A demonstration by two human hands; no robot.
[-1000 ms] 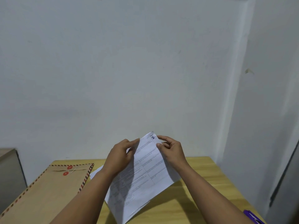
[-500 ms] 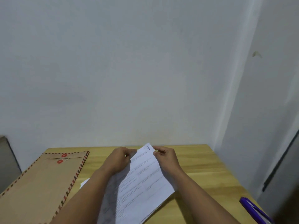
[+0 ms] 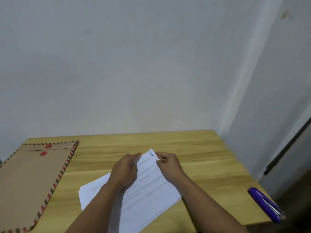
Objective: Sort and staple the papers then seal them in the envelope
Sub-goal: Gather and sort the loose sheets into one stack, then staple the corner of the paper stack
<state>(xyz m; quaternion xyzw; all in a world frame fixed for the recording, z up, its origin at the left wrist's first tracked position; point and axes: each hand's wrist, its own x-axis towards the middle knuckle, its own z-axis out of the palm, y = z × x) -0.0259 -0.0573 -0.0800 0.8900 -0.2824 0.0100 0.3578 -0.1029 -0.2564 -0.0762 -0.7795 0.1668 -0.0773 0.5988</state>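
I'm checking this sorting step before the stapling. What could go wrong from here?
1. The papers lie fanned and askew, with a lower sheet poking out on the left; stapled this way, the edges may end up uneven.
2. The purple stapler sits near the table's right front corner, where a reaching arm could knock it off.
3. Both the left hand and right hand work one corner, which might crease.
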